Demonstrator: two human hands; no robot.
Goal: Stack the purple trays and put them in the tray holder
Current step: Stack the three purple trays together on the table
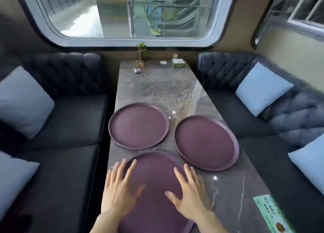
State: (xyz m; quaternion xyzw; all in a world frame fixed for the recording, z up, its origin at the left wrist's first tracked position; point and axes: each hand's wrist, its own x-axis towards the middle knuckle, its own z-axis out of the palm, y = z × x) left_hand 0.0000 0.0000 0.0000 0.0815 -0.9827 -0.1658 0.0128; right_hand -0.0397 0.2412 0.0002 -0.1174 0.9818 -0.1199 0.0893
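Three round purple trays lie flat on a long marble table (157, 85). The nearest tray (155, 180) sits at the front edge under my hands. A second tray (138, 126) lies behind it to the left, and a third tray (206, 142) lies to the right, all apart from each other. My left hand (119, 189) hovers over the near tray's left rim with fingers spread. My right hand (190, 192) is over its right side, fingers also spread. Neither hand grips anything. No tray holder is in view.
Dark tufted sofas with pale blue cushions (261, 88) flank the table on both sides. At the far end stand a small plant (141, 51), a glass ashtray (138, 63) and a green box (178, 62). A green menu card (270, 213) lies at the front right corner.
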